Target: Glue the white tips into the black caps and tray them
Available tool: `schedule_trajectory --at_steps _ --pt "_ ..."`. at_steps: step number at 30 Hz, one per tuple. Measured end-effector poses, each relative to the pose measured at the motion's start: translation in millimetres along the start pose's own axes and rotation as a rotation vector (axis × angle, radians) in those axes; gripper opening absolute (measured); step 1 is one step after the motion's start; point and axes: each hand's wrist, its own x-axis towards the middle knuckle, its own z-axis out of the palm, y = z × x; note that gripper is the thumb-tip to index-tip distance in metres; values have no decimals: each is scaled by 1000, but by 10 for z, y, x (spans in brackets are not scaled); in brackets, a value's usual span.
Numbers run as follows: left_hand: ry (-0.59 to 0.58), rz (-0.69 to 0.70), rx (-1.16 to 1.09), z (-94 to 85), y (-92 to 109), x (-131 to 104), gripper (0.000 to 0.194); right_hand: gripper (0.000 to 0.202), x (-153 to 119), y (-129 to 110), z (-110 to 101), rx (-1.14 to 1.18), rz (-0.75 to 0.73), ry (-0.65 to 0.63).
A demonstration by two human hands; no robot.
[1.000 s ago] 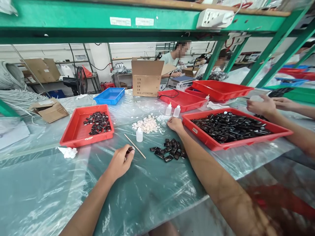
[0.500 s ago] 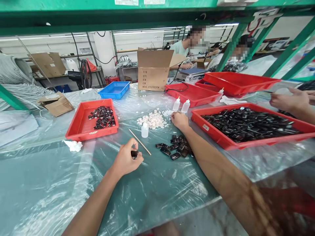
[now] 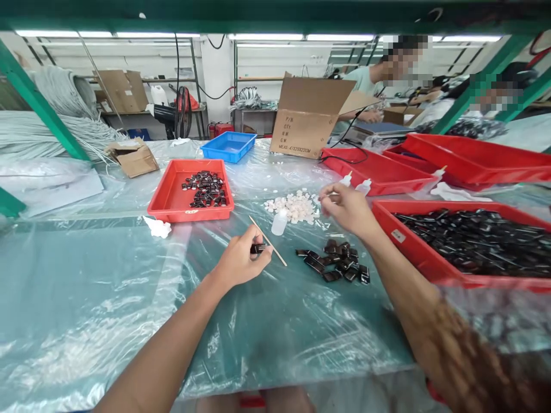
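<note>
My left hand (image 3: 239,261) is closed around a small glossy black plastic piece (image 3: 258,248), holding it just above the table. A thin wooden stick (image 3: 275,253) lies right beside those fingers. My right hand (image 3: 346,211) is raised at the right side of a heap of small white pieces (image 3: 289,205), thumb and fingertips pinched together. Whatever is between them is too small to make out. A small translucent bottle (image 3: 279,223) stands in front of the white heap. Loose black pieces (image 3: 338,263) lie on the table below my right hand.
A red tray (image 3: 172,195) at left holds black pieces; a larger red tray (image 3: 413,252) at right is full of them. Two dropper bottles (image 3: 364,186) stand behind my right hand. A blue tray (image 3: 228,148), cardboard box (image 3: 301,132) and co-worker (image 3: 365,74) are farther back.
The view has turned left, so things appear farther right. My right hand has lifted from the table beside the white heap. My left hand still holds the black piece. Another person's hands have left view.
</note>
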Motion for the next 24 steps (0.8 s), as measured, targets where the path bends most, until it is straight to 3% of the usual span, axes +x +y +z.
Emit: schedule_trajectory --at_steps 2,4,6,11,24 --pt "-24 -1 29 -23 -12 15 24 5 -234 -279 137 94 -158 -117" --pt "-33 -14 54 -54 -20 35 20 5 -448 -507 303 229 -461 -270" --pt "-19 -18 73 -79 -20 53 19 7 -583 -641 454 288 -586 -353" --pt "15 -30 128 -81 -25 75 23 13 -600 -639 598 366 -568 -476" --pt "19 -67 104 -49 -26 78 21 14 -585 -609 541 332 -635 -518"
